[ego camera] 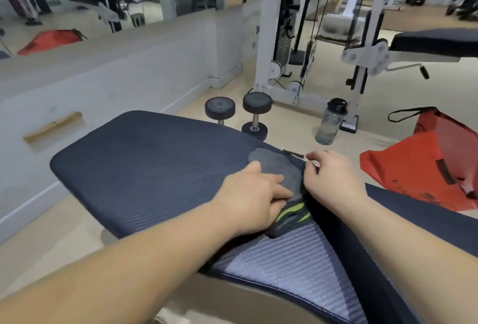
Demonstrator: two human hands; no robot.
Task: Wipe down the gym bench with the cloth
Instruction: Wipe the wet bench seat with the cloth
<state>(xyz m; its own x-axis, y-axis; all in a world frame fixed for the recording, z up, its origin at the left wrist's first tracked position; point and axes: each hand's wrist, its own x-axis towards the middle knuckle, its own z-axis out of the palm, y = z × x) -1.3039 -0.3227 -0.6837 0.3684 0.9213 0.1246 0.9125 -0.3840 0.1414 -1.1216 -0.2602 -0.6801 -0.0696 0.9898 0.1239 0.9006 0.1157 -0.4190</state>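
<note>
While the left hand (254, 199) lays flat fingers on the lime-striped grey cloth (279, 168), the right hand (333, 181) pinches its edge. Navy bench (142, 168) padding is ribbed.

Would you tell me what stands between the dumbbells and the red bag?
Between the dumbbells and the red bag stands a clear water bottle with a black lid, on the floor; the head view shows it.

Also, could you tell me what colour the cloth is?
The cloth is grey, with lime-green stripes at one end; head view.
</note>
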